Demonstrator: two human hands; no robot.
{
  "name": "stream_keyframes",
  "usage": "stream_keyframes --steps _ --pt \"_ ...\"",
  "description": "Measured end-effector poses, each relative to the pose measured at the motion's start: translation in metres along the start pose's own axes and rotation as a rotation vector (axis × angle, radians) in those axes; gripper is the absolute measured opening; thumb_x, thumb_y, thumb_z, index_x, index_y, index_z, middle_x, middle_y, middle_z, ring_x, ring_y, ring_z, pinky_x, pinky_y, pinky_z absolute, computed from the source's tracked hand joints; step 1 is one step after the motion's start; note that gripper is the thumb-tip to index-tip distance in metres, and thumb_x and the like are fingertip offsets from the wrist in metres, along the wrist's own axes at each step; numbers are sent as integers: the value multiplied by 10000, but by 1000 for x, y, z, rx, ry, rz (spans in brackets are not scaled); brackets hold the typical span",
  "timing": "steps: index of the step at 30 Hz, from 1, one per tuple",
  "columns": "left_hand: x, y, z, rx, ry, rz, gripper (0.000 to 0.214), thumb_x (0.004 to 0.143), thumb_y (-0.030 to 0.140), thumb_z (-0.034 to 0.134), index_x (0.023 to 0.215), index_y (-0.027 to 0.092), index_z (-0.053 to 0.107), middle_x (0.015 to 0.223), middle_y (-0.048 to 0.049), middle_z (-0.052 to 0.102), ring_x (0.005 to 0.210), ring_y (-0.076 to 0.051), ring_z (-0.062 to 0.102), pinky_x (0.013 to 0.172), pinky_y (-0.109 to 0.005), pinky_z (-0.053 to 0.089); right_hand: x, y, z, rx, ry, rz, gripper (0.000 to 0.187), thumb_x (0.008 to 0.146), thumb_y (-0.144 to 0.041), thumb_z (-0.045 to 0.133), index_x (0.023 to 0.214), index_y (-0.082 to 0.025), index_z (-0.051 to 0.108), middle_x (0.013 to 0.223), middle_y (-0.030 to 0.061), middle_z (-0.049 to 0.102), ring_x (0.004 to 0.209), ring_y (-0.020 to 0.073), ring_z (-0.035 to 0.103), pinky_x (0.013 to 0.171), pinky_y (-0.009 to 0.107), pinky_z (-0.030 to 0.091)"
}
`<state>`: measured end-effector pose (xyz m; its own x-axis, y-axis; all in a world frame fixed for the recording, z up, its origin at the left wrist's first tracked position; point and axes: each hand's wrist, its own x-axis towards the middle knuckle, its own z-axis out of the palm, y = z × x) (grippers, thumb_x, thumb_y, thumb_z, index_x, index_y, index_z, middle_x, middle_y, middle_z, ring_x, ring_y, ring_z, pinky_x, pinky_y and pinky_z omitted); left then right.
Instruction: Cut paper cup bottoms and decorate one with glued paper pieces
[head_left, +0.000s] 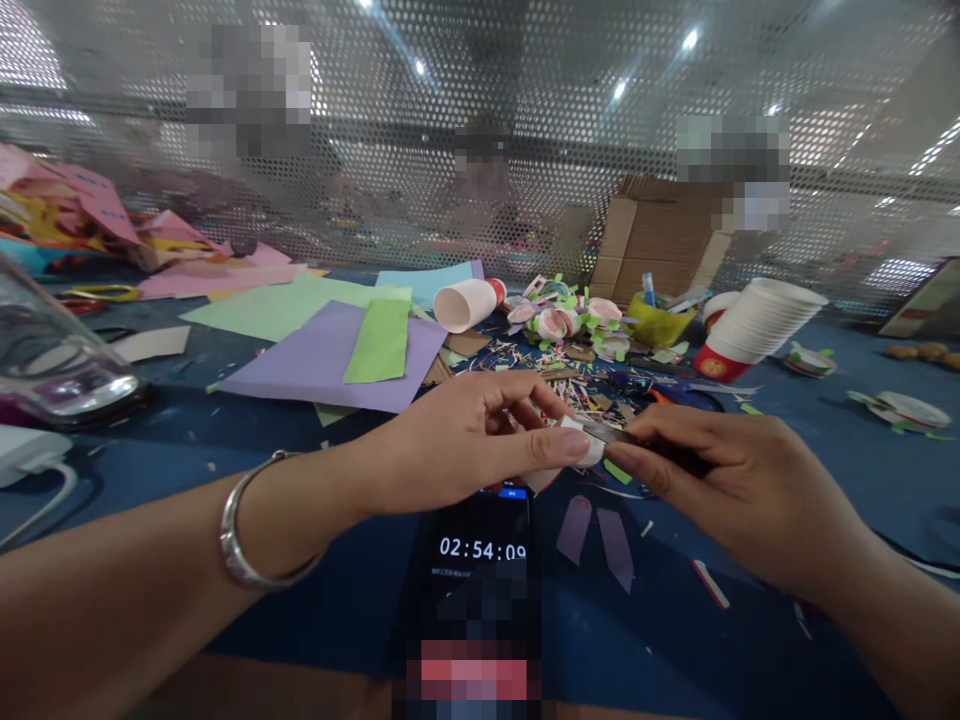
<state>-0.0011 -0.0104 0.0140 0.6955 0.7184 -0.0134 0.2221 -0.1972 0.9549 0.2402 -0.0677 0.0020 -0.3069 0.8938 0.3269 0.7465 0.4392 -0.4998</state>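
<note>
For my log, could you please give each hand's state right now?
Left hand: closed, holding a white paper piece.
Right hand: closed, holding a thin grey tool.

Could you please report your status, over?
Left hand pinching white piece; right hand holding thin grey tool at its edge; phone, two purple strips close by.

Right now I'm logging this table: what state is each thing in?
Left hand: pinching a white piece
Right hand: gripping a tool, type unclear
Lone cup: on its side
Cup stack: nested
Phone: screen on, digits showing
Green strip: on the purple sheet
Purple pieces: lying apart
Yellow tub: holding things
White block: cable attached
</note>
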Motion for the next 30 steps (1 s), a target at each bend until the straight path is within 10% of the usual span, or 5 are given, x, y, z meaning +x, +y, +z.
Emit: stream_keyframes --steps 12,19,30 --pt "-9 1 5 376 180 191 358 909 460 708 1184 234 674 1007 -29 682 765 -138 608 669 -239 479 -6 -1 -1 -28 90 -25 355 988 -502 603 805 -220 717 682 11 661 566 136 548 498 266 378" --pt "-10 7 -1 677 219 385 418 921 499 672 1233 223 703 1118 -90 684 1086 -253 590 1017 -369 436 -6 1 -3 -69 79 -47 324 998 -474 599 833 -219 712 636 -18 614 515 113 502 490 259 381" --pt "3 3 0 -399 47 -245 383 950 512 606 983 143 706 775 -31 648 624 -111 610 466 -189 384 6 -4 -4 190 67 165 389 979 -552 584 795 -220 667 643 -17 588 563 122 490 492 239 383"
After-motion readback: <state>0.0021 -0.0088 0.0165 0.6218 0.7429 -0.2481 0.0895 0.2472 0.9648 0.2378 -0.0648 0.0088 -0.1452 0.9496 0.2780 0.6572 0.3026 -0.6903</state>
